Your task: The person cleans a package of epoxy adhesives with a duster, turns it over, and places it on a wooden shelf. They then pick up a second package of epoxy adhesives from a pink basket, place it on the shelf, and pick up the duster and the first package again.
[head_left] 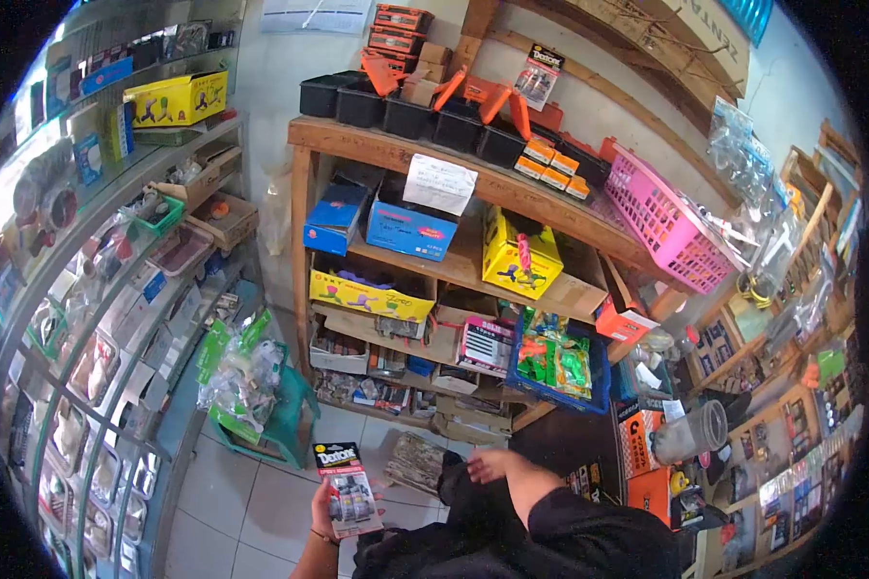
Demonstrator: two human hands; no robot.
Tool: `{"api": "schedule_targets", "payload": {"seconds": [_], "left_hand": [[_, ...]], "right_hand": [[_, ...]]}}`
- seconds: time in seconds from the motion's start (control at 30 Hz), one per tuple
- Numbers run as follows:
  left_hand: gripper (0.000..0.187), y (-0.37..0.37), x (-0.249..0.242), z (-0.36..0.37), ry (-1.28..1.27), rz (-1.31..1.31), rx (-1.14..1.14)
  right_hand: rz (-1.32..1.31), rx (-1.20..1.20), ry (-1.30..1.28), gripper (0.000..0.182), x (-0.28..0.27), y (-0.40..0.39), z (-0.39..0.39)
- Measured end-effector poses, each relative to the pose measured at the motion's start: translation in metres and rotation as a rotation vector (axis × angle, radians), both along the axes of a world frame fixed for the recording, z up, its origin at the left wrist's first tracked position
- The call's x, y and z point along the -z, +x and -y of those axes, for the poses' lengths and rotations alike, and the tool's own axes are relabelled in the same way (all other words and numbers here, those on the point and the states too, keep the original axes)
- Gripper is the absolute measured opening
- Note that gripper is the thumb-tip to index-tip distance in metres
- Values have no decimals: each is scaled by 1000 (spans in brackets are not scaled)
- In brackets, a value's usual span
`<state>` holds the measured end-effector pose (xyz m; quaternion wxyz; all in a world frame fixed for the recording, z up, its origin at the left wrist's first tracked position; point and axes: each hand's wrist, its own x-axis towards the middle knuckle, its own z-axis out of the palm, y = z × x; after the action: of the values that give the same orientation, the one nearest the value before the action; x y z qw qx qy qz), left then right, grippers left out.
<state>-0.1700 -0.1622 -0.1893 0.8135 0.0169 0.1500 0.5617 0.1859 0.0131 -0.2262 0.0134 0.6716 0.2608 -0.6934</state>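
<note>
My left hand (324, 514) is closed around a Dextone epoxy adhesive pack (350, 490), a carded blister with a black and red header and small bottles or tubes behind clear plastic. The pack faces up toward me, low in the view. My right hand (490, 465) hangs with nothing in it above my dark clothing, fingers loosely apart. Near it on the tiled floor lies a worn brown block (412, 461). A similar Dextone pack (539, 77) stands upright among the black bins on the top of the wooden shelf.
The wooden shelf (299, 174) ahead carries black bins (360, 106), blue boxes (410, 230), yellow boxes (519, 253) and a pink basket (671, 227). A green bin (304, 410) full of plastic bags stands on the floor. Glass shelving (169, 454) runs along the left; cluttered racks line the right.
</note>
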Motion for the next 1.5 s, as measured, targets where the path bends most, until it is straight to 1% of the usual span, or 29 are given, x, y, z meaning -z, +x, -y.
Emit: {"api": "schedule_targets", "payload": {"seconds": [0.07, 0.1, 0.13, 0.17, 0.2, 0.23, 0.27, 0.33, 0.37, 0.43, 0.47, 0.5, 0.53, 0.6, 0.67, 0.73, 0.9, 1.0, 1.1, 1.13, 1.2, 1.23, 1.3, 1.33, 1.37, 1.4, 1.43, 1.47, 1.5], "left_hand": [[68, 4, 4, -1, -56, 73, -133], [68, 5, 5, -4, -53, 73, -128], [68, 8, 6, -5, -40, 48, -130], [69, 12, 7, -6, -27, 27, -132], [69, 16, 9, -8, -13, 8, -135], [69, 19, 10, -10, -25, 25, -107], [69, 23, 8, -12, -21, 32, -104], [69, 28, 3, -14, 29, 34, -28], [69, 32, 9, -16, 0, 73, 8], [69, 37, 0, -19, -3, 71, 33], [68, 39, -3, -20, -10, 64, 56], [71, 41, -1, -21, -16, 41, 83], [71, 43, 1, -21, -22, 42, 80], [65, 45, 4, -23, -53, 159, 118], [66, 43, 0, -23, -49, 156, 124], [66, 41, -6, -20, -27, 104, 117], [69, 34, 9, -8, -55, 80, 65], [71, 34, 8, -5, -65, 50, 35], [70, 37, 10, -3, -93, 1, 33], [70, 39, 9, -6, -95, -5, 46], [70, 47, 10, -12, -106, -21, 91], [70, 51, 11, -17, -115, -25, 107], [68, 59, 12, -28, -100, -31, 186], [68, 63, 12, -33, -111, -29, 204], [67, 68, 12, -39, -111, 0, 221], [66, 72, 10, -45, -107, 33, 235], [64, 75, 4, -52, -137, 51, 267], [64, 76, 4, -55, -131, 62, 272], [63, 78, 7, -60, -116, 30, 269]], "right_hand": [[-580, -28, -57, 24, 39, 37, -65], [-173, 145, 168, 27, 4, 13, -88], [-235, 59, 283, 30, -30, 12, -121], [-362, 124, 330, 33, -76, 4, -144], [-369, 249, 526, 39, -95, 5, -174], [-593, 219, 580, 47, -141, -1, -189], [-413, 346, 749, 54, -177, -17, -201], [-451, 441, 830, 53, -251, -47, -210], [-462, 427, 828, 50, -272, -54, -220], [-474, 411, 825, 47, -303, -67, -233], [-321, 347, 847, 43, -315, -75, -236], [-167, 281, 863, 38, -322, -82, -238], [-166, 279, 857, 38, -325, -84, -244], [-99, 236, 793, 30, -327, -87, -251], [-113, 232, 778, 28, -324, -91, -255], [-59, 220, 756, 27, -317, -95, -259], [-109, 231, 796, 26, -296, -97, -268], [-187, 243, 826, 27, -290, -94, -271], [-341, 267, 848, 25, -288, -89, -262], [-342, 282, 847, 25, -286, -87, -256], [-583, 373, 884, 23, -278, -78, -241], [-643, 408, 853, 21, -276, -70, -225], [-771, 513, 815, 23, -258, -51, -178], [-863, 618, 758, 23, -249, -41, -145], [-882, 552, 746, 23, -227, -19, -106], [-858, 562, 719, 22, -201, 0, -61], [-780, 640, 622, 24, -174, 17, -13], [-854, 642, 302, 14, -149, 37, 30], [-782, 463, 367, 18, -116, 56, 81]]}}
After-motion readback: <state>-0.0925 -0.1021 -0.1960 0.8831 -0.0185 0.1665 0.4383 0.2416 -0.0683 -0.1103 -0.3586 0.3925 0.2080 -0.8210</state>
